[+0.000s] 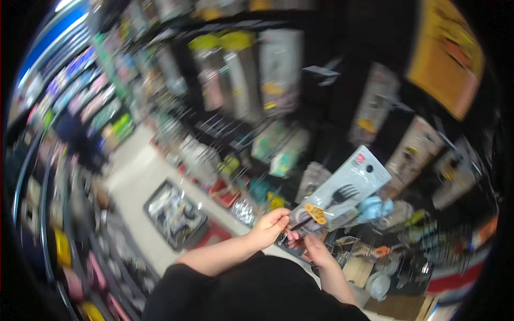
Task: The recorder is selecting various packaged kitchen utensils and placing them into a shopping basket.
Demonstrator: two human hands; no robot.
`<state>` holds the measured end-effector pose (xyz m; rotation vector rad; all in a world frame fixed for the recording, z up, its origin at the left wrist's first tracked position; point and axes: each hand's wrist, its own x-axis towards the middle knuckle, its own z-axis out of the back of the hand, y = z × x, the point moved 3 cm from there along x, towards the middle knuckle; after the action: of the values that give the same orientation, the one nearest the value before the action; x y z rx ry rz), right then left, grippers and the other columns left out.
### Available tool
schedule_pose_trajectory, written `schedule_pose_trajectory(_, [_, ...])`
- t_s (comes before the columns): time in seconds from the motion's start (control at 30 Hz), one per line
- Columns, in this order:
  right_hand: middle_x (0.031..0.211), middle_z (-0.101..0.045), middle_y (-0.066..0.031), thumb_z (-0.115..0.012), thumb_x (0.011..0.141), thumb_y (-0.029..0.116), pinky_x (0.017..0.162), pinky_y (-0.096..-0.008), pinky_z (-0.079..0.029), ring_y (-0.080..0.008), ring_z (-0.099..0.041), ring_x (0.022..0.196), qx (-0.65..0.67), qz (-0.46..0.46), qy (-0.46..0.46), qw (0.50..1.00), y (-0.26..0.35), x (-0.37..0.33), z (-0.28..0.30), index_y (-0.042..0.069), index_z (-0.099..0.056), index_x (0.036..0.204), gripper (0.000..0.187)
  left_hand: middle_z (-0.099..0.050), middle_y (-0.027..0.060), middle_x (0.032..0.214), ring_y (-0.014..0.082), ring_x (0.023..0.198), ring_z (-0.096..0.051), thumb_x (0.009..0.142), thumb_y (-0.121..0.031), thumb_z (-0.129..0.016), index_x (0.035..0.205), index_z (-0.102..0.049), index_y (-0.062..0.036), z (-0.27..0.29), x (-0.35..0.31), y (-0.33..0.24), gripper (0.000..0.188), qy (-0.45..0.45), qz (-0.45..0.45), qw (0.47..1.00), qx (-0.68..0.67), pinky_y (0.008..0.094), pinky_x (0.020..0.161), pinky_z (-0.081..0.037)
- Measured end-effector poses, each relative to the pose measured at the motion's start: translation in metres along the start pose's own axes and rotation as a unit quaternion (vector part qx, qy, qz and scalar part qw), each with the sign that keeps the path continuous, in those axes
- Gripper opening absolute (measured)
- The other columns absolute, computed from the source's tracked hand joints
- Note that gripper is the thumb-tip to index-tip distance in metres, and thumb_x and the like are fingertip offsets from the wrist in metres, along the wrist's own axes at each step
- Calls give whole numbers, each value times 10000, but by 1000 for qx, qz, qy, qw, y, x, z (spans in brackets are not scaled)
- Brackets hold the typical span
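In front of my body, a packaged black fork-shaped kitchen utensil (345, 192) is held at a tilt, its hang-hole end up and to the right. The package is a long pale blue card with an orange sticker. My left hand (272, 227) is closed on its lower left end, thumb on top. Close beside that same end, my right hand (317, 250) has its fingers bent in against the package's lower edge; blur partly hides their tips.
Dark display racks with hanging packages (281, 69) stand ahead and to the right. A black basket (175, 214) with wrapped goods sits on the pale floor (131, 171) at left. More stocked shelves (85, 91) line the far left. A yellow-orange sign (447, 53) hangs at upper right.
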<state>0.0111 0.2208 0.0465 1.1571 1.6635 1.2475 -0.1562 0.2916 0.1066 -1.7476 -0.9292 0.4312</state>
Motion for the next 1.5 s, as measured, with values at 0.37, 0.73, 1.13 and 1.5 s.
schedule_pose_trajectory(0.37, [1048,-567,-84,-431,955,485,808,-308,-455,-156,-555,906,-68,-24,202,977,-38,104,-122,-16,-429,1252,583,-620,124,942,197,860,-631,1012,-220,-388,1114,-454,-11,110,-145,-23,241,-151,-20,988,-31,311,737,-510])
schedule_pose_trajectory(0.73, [877,-625,-110,-360,979,133,689,-299,-497,-184,-611,724,28,-226,183,956,-115,249,-324,-17,-513,1115,254,-608,95,925,160,810,-622,993,-156,-443,1145,-451,-7,297,-283,-41,212,-352,-42,934,-38,288,720,-507])
schedule_pose_trajectory(1.13, [948,-668,-104,-480,963,245,770,-316,-494,-190,-635,870,-345,-226,453,791,-251,331,-405,8,-569,1129,303,-624,135,854,161,653,-594,955,-82,-427,1063,-467,22,479,-434,75,155,-615,130,761,-162,254,558,-489])
schedule_pose_trajectory(1.5, [976,-657,-76,-451,977,207,766,-275,-481,-147,-619,876,-293,-345,269,850,-269,329,-328,33,-552,1131,253,-622,181,792,225,600,-589,989,-508,-238,1013,-499,37,502,-444,121,605,-606,184,660,-404,298,520,-495])
